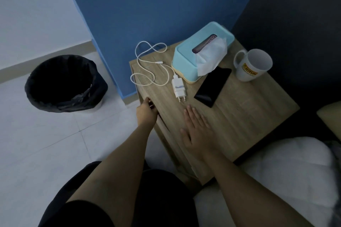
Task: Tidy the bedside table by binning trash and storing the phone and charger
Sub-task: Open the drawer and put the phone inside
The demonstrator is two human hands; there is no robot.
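A wooden bedside table (245, 116) stands against the blue wall. On it lie a white charger plug (178, 88) with its looped white cable (147, 64) and a black phone (213, 86), face up beside the tissue box. My right hand (198, 131) rests flat on the tabletop, fingers spread, just short of the plug's prongs. My left hand (146, 111) is at the table's front face, fingers curled on the top edge of the drawer front (164, 125). A bin with a black liner (64, 83) sits on the floor to the left.
A light blue tissue box (201, 49) with a tissue sticking out sits at the back of the table. A white mug (253, 64) stands at the back right. White bedding (286, 171) and a pillow edge lie to the right. Tiled floor stretches left.
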